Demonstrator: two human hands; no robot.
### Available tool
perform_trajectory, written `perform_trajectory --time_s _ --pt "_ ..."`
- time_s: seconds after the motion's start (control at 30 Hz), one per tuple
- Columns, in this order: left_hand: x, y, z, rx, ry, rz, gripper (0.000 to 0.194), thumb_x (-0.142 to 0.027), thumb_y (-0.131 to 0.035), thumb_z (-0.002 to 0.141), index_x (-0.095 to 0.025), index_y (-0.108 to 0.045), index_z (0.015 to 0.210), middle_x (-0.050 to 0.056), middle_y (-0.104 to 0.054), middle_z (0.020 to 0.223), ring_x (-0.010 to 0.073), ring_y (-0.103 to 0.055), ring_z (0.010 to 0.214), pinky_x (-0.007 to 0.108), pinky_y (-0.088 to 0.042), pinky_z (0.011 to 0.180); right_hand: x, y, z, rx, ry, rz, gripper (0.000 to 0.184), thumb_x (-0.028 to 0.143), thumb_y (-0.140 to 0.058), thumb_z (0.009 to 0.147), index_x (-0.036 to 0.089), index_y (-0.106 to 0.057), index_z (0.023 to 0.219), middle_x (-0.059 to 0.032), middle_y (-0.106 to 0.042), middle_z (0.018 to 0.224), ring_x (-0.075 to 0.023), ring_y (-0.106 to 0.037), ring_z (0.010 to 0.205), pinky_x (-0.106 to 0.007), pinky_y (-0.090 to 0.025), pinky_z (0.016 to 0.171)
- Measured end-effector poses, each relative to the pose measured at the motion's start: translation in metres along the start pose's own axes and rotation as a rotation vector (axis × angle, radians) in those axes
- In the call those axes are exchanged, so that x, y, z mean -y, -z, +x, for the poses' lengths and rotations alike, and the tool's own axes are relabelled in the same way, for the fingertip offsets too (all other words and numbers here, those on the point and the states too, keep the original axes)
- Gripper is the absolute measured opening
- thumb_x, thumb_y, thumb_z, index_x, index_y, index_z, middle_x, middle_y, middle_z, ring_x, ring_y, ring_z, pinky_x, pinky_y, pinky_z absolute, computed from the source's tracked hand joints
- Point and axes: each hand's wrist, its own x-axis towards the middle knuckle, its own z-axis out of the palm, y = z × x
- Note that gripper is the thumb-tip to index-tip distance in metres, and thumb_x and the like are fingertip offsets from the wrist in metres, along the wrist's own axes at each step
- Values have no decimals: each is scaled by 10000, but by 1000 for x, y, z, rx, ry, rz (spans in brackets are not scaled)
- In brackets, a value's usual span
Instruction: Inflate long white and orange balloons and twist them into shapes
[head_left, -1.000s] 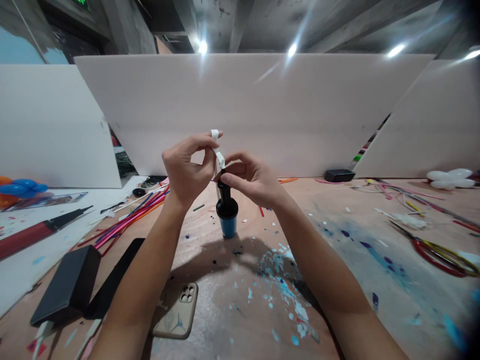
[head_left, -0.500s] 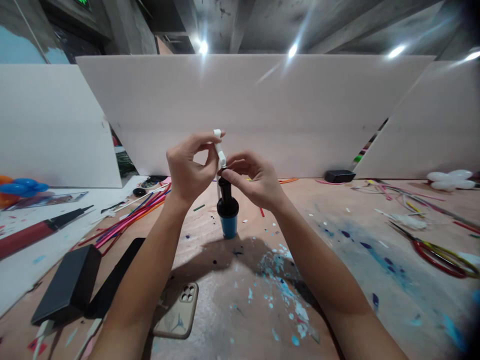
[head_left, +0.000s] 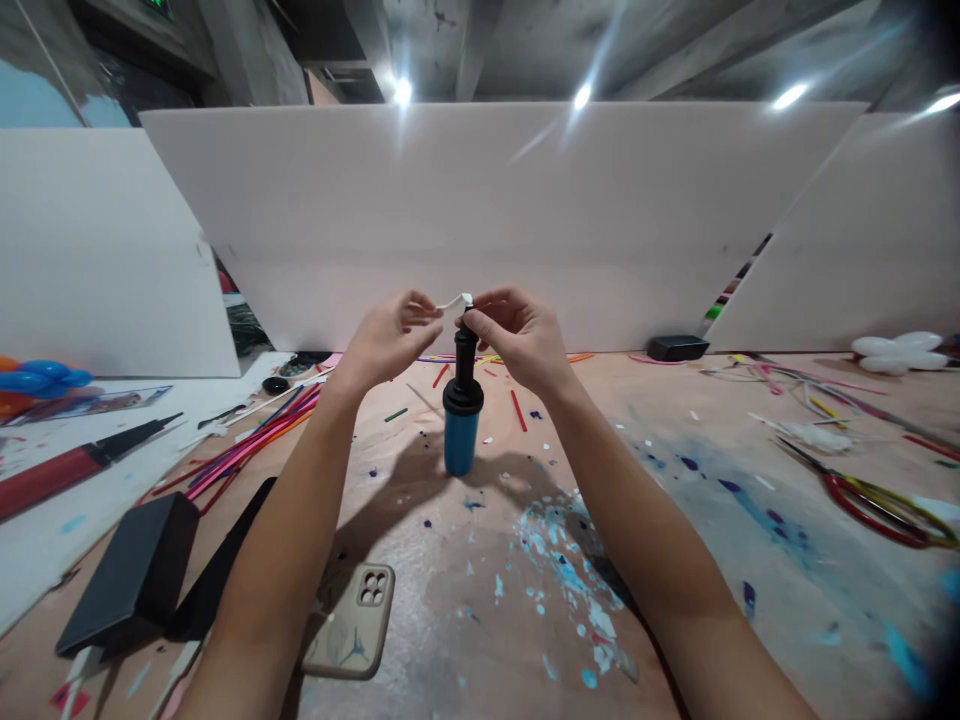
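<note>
A blue hand balloon pump [head_left: 460,440] with a black top stands upright on the paint-spotted table, its black neck raised. A thin, limp white balloon [head_left: 454,301] sits at the tip of this neck. My right hand [head_left: 521,340] is closed at the tip, thumb and fingers pinching the balloon's end there; the exact grip is partly hidden. To the left, my left hand [head_left: 394,340] has curled fingers, and the balloon's white strand runs to its fingertips.
Scissors [head_left: 874,500] lie at right. A phone [head_left: 349,625] and a black box [head_left: 127,575] are near the left forearm. Several coloured balloons [head_left: 255,440] and a red pump [head_left: 67,475] lie at left. A white board [head_left: 510,230] stands behind.
The pump's top and my right hand have shifted slightly up and right. My left hand has moved lower and away from the neck, and the white balloon now stretches sideways between the hands.
</note>
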Motion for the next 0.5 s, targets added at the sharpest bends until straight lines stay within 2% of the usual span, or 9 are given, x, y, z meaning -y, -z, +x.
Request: perform_trajectory --time_s 0.1,0.2,0.27,0.33,0.43,0.5 --pt "-27 -2 -5 -52 -212 6 101 -247 -669 828 -189 -597 866 116 -724 1092 247 -668 1106 372 -555 892 1 -1 0 5 10 -12 326 437 -761 745 173 -631 886 -23 -727 808 -121 -681 703 -228 -534 576" --pt "-44 -6 -9 -125 -333 139 54 -215 -645 850 -201 -646 902 91 -708 1168 222 -665 1112 369 -514 972 2 0 0 -6 20 -28 334 449 -765 737 173 -647 884 -20 -721 816 -115 -673 698 -219 -527 562" --pt "-46 -8 -10 -207 -374 194 93 -195 -634 855 -204 -659 944 73 -726 1126 195 -689 1044 337 -524 936 2 0 0 -14 21 -37 338 448 -775 726 170 -653 876 -20 -719 814 -115 -670 696 -220 -529 563" --pt "-42 -8 -9 -274 -420 257 87 -189 -643 843 -205 -668 925 46 -752 1003 169 -704 926 300 -537 845 2 0 0 -13 17 -40 340 448 -778 721 169 -655 874 -21 -717 812 -118 -667 691 -218 -522 550" --pt "-37 -7 -6 -351 -515 404 70 -183 -673 803 -217 -682 863 7 -734 806 146 -657 734 285 -505 700 2 0 -1 4 29 -30 327 433 -774 731 167 -659 883 -24 -717 805 -120 -669 686 -216 -516 539" --pt "-37 -5 -5 -370 -575 485 64 -176 -669 796 -221 -681 840 -3 -706 737 146 -617 681 300 -477 677 4 -1 -2 10 40 -29 314 420 -774 736 167 -659 882 -23 -718 801 -122 -675 696 -225 -535 565"
